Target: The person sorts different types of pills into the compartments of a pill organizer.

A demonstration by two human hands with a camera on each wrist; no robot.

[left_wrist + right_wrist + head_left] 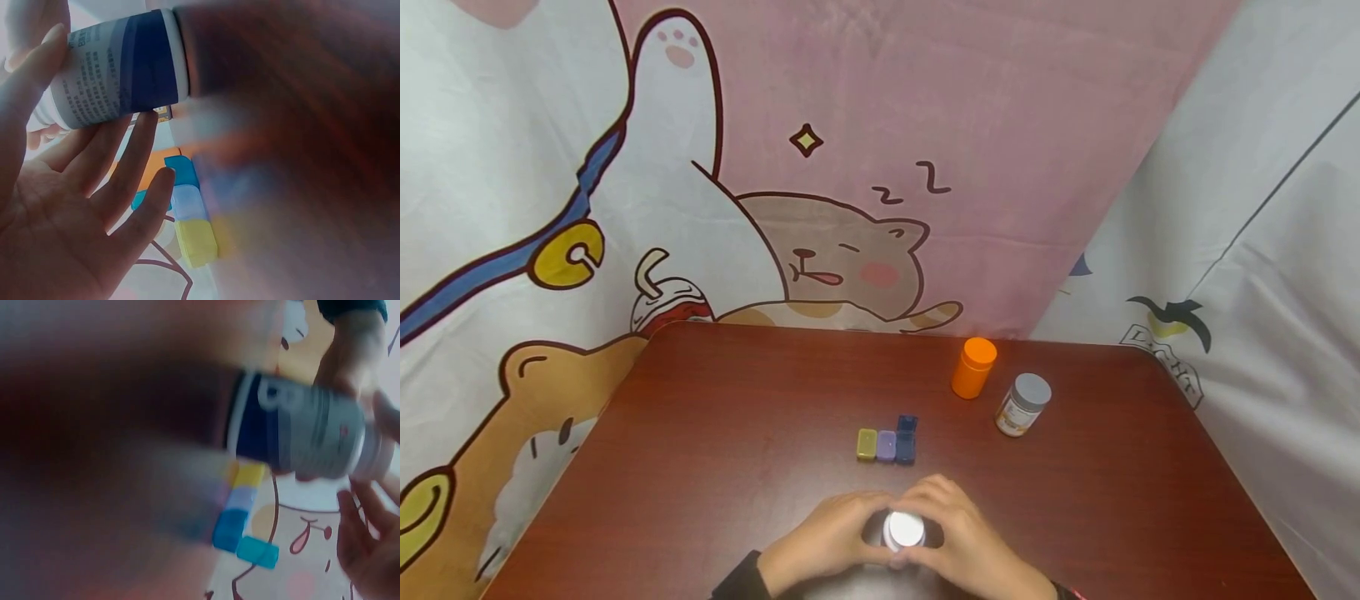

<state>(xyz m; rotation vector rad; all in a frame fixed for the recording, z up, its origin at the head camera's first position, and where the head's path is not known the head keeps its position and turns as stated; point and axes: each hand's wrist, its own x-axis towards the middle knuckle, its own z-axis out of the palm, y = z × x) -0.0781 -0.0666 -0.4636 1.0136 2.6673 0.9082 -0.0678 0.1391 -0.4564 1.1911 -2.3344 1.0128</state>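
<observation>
A white pill bottle (106, 72) with a blue-banded label stands upright at the table's near side, its base at the tabletop. My left hand (827, 537) holds the bottle from the left, the thumb on one side and fingers on the other. From the right, my right hand (958, 533) grips around the white cap (906, 528), thumb and fingers curled at the top. Just beyond the hands lies a small pill box (886, 446) with yellow, purple and dark blue compartments. The blue lid (907, 423) is raised; the other two are down.
An orange bottle (973, 368) and a white jar with a grey lid (1023, 405) stand farther back on the right of the brown table (715, 433). A cartoon-printed cloth (1000, 125) hangs behind the table's far edge and along its sides.
</observation>
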